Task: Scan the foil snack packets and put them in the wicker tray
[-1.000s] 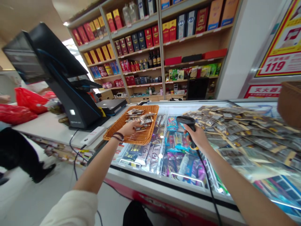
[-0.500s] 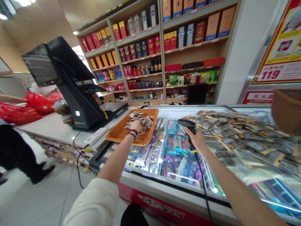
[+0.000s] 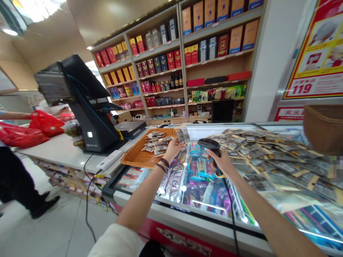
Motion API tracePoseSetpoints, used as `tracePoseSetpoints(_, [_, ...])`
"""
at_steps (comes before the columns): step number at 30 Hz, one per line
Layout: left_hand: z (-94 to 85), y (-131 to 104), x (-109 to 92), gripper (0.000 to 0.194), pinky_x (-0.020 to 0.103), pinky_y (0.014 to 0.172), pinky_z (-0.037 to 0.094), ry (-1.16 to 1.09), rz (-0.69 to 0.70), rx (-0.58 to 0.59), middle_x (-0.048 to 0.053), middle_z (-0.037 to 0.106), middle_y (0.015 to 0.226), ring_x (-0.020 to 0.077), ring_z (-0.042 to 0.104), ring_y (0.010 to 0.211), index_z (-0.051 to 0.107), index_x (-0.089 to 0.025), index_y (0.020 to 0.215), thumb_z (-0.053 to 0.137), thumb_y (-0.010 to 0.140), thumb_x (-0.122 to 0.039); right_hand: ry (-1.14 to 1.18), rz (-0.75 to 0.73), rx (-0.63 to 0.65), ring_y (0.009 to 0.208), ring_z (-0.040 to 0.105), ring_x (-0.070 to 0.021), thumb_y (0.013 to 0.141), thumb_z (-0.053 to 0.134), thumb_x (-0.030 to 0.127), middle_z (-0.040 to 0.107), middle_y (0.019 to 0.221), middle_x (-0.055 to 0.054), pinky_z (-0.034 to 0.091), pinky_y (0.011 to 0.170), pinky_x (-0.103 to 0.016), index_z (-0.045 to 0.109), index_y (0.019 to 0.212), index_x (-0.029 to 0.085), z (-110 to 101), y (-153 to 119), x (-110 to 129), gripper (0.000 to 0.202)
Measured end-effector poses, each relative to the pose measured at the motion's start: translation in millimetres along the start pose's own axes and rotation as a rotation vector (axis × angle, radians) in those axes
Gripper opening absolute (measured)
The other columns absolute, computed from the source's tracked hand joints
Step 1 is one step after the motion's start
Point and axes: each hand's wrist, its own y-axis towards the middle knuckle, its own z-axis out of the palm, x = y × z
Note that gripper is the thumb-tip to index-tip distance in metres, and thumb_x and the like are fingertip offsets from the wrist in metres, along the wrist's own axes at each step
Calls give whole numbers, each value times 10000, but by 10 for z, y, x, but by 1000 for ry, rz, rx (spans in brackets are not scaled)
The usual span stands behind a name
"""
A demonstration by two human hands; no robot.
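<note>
My left hand (image 3: 174, 149) is closed on a small clear packet (image 3: 183, 135), held up over the right rim of an orange wicker basket (image 3: 134, 153). Several similar packets (image 3: 158, 142) lie inside that basket. My right hand (image 3: 223, 162) grips a black barcode scanner (image 3: 210, 144) by its handle, and its head points toward the packet. A black cable runs down from the scanner. To the right of it, a wide pile of the same flat packets (image 3: 268, 153) covers the glass top of a chest freezer (image 3: 171, 205).
Wrapped goods (image 3: 203, 167) show through the freezer glass. On the left counter (image 3: 53, 150) stand a black checkout terminal (image 3: 91, 117) and a white power strip (image 3: 109, 159). A brown basket (image 3: 323, 125) sits at far right. Another person's arm (image 3: 16, 115) is near red bags (image 3: 45, 123).
My left hand has lifted a packet out of the basket and moved right, toward the scanner. My right hand still holds the scanner, nearly in place.
</note>
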Motion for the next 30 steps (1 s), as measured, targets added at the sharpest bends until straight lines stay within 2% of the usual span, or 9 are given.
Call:
tracePoseSetpoints(4, [561,102,412,416,450,888,649,-202,-91,-60,83,761,806,246,779,774,672,-172,908,954,712,-408,-1,-23,-64,335,508,-138,661,749,895,647,550,-16,394,354,-281,596,683,232,-205,8,-17,681])
tracePoseSetpoints(6, [730,135,587,429,474,902,649,-239,-90,-133,85,748,808,265,786,794,665,-179,901,946,717,-446,-22,-27,-83,340,515,-146,685,735,897,652,552,-23,410,365,-291,599,684,235,-292,-2,-36,676])
tracePoseSetpoints(8, [811,155,724,420,482,923,645,-253,-84,-165,80,729,801,272,787,818,652,-187,884,926,736,-469,-50,-35,-95,350,521,-156,723,722,880,647,537,-24,430,385,-301,599,690,242,-336,-24,-50,651])
tracePoseSetpoints(11, [800,175,864,408,462,923,645,-257,-86,-194,57,693,764,257,777,806,631,-189,833,893,764,-495,-122,-32,-85,352,516,-169,786,684,843,592,459,-2,439,413,-307,585,684,258,-317,-70,-66,601])
tracePoseSetpoints(15, [671,198,959,399,406,921,641,-250,-91,-209,32,676,767,211,766,800,605,-186,793,845,812,-504,-206,-10,-13,342,510,-168,823,662,791,545,405,22,418,427,-293,588,693,261,-226,-124,-94,551])
tracePoseSetpoints(19, [579,204,980,389,366,960,626,-285,-101,-214,1,638,760,191,774,861,586,-185,811,854,820,-467,-258,3,-5,341,510,-155,834,652,750,578,429,16,400,430,-279,595,698,255,-175,-142,-118,517])
tracePoseSetpoints(23, [577,192,974,376,379,984,625,-309,-112,-224,18,673,820,188,776,874,610,-176,880,865,817,-445,-262,23,17,325,495,-153,808,654,752,593,445,7,385,410,-286,586,679,262,-166,-145,-83,512])
tracePoseSetpoints(30, [597,182,975,434,388,988,631,-296,-95,-238,7,623,776,200,780,867,562,-195,784,853,819,-515,-275,30,66,347,522,-159,805,664,749,615,474,-10,392,418,-291,577,645,262,-173,-182,31,520])
